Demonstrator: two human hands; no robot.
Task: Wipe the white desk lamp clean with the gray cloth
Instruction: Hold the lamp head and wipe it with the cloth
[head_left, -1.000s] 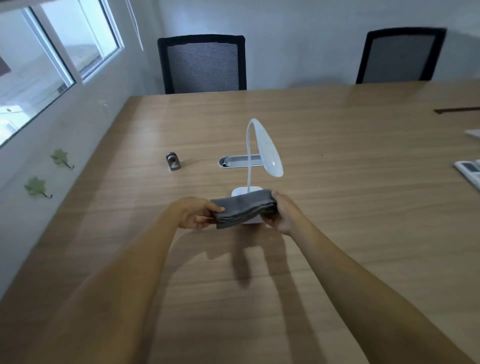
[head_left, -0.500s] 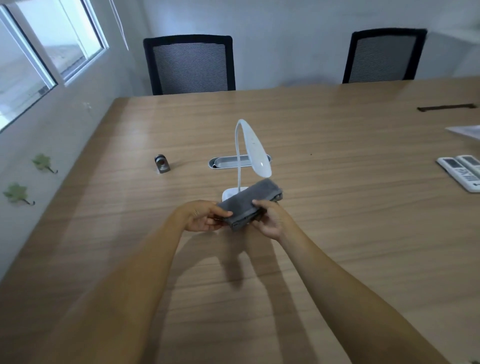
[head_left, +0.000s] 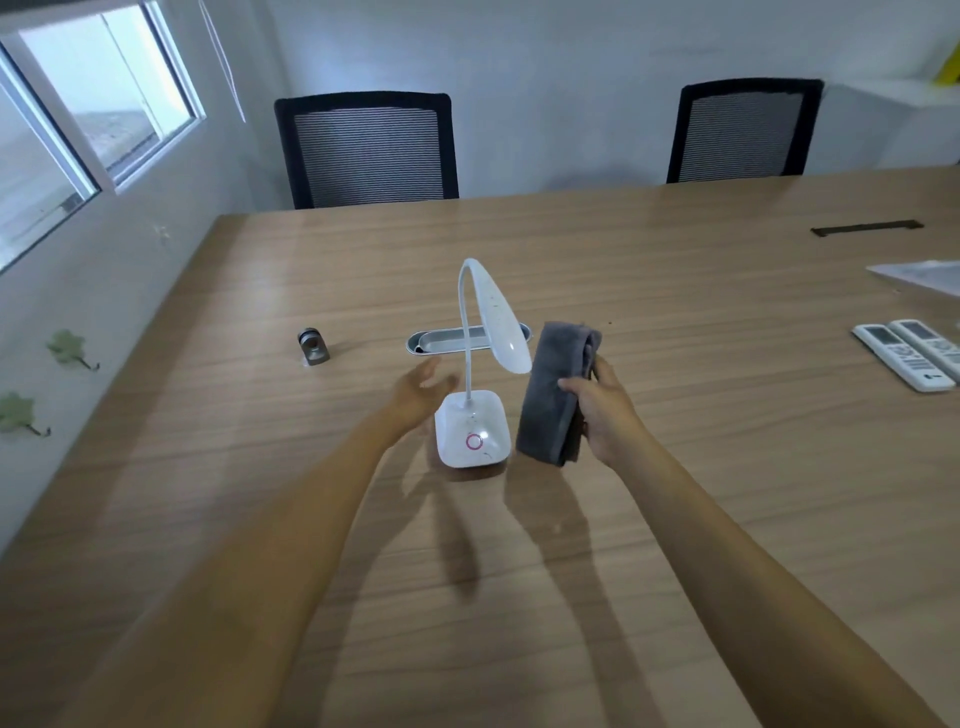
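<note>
The white desk lamp (head_left: 471, 435) stands upright in the middle of the wooden table (head_left: 675, 519), with a square base bearing a pink ring, a thin curved neck and an oval head bent down to the right. My right hand (head_left: 605, 410) grips the folded gray cloth (head_left: 558, 394), held upright just right of the lamp's base and head, apart from them. My left hand (head_left: 421, 389) hovers open just left of the neck and base, fingers spread, holding nothing.
A gray cable slot (head_left: 452, 340) lies behind the lamp. A small metal cylinder (head_left: 312, 345) stands to the left. Two white remotes (head_left: 906, 356) and a sheet of paper (head_left: 924, 273) lie at the right edge. Two black chairs (head_left: 366, 148) stand at the far side.
My left hand has let go of the cloth and moved left of the lamp. My right hand has carried the cloth to the lamp's right and turned it upright, uncovering the base.
</note>
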